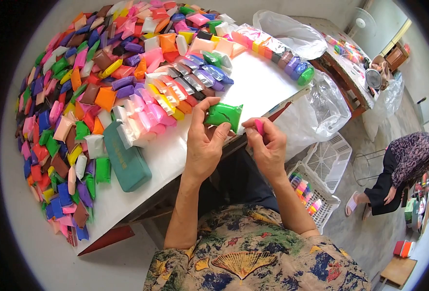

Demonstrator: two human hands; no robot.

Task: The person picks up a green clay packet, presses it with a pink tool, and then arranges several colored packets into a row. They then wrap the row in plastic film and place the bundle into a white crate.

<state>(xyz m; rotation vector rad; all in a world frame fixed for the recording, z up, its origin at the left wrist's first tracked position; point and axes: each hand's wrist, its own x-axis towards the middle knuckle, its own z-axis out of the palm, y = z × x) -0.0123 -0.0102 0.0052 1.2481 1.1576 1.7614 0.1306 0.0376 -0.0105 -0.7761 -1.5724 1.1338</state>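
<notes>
The left hand [204, 138] has its thumb and fingers clamped on a green packet [224, 115], near the front edge of the white table [260, 85]. Just beside it, the right hand [269, 145] pinches a small pink thing [259, 126]. A big heap of bright packets [105, 99] covers the table's left end — a green case [127, 155] lies by the front edge. White plastic baskets [332, 160] sit on the floor — another person [408, 160] bends over on the right.

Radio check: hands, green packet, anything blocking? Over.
Left hand: grip on green packet. Right hand: small pink item pinched. Nothing seen blocking the packet.
</notes>
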